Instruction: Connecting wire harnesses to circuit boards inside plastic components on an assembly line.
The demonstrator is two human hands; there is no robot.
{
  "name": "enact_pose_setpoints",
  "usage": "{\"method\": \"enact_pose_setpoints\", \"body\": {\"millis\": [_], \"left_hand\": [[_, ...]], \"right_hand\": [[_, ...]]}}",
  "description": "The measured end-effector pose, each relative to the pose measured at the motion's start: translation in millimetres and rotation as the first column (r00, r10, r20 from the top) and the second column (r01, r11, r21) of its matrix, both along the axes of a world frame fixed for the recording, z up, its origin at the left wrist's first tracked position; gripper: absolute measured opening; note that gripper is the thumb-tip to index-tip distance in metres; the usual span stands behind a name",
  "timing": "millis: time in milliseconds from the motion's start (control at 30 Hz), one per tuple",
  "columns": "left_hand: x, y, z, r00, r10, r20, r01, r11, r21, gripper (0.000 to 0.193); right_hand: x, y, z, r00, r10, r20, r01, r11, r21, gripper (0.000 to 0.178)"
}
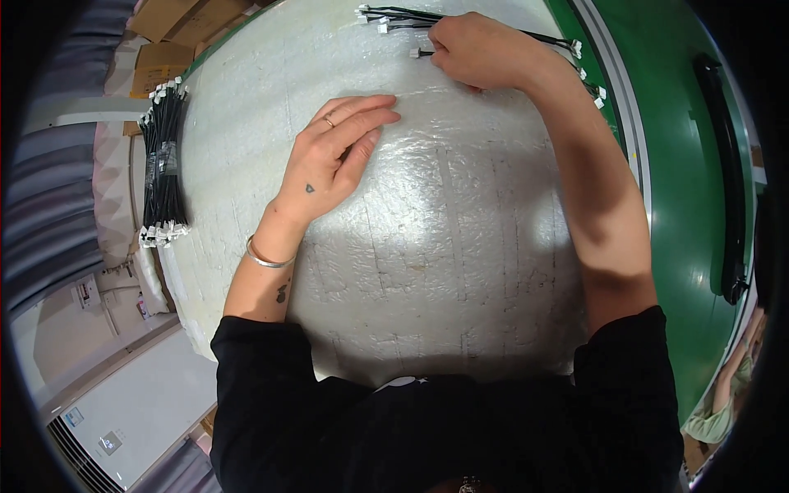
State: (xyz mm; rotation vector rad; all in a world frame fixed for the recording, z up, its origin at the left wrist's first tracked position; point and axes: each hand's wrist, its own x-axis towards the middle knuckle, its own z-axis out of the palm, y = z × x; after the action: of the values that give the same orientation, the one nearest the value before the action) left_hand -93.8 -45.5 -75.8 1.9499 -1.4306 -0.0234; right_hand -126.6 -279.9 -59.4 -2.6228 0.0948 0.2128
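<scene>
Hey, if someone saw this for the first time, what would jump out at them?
Two bare hands on a white foam sheet: the left hand lies flat mid-sheet, the right hand rests on loose black cables at the far edge. A taped cable bundle lies at the sheet's left edge.

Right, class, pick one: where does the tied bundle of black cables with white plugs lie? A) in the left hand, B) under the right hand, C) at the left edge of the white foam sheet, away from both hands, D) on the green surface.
C: the tied bundle lies at the left edge of the white foam sheet, apart from the left hand, which rests flat, and the right hand on loose cables.
</scene>
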Motion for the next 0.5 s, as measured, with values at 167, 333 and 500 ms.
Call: {"method": "enact_pose_setpoints", "body": {"millis": [167,333,500], "left_hand": [[-0.3,2.9,-1.0,0.996,0.082,-0.036,-0.082,0.997,0.002,0.019],[2.0,4.7,-0.7,0.999,0.041,0.023,-0.042,0.998,0.048,0.014],[1.2,1.8,0.4,0.952,0.15,-0.267,-0.152,0.988,0.015,0.019]], "right_hand": [[-1.7,0.9,2.0,1.0,-0.002,-0.023,0.002,1.0,0.02,0.021],[-1.9,1.6,6.4,0.999,-0.006,-0.043,0.007,1.0,0.024,0.02],[-1.4,2.9,11.9,0.999,-0.033,-0.007,0.033,0.999,0.012,0.02]]}}
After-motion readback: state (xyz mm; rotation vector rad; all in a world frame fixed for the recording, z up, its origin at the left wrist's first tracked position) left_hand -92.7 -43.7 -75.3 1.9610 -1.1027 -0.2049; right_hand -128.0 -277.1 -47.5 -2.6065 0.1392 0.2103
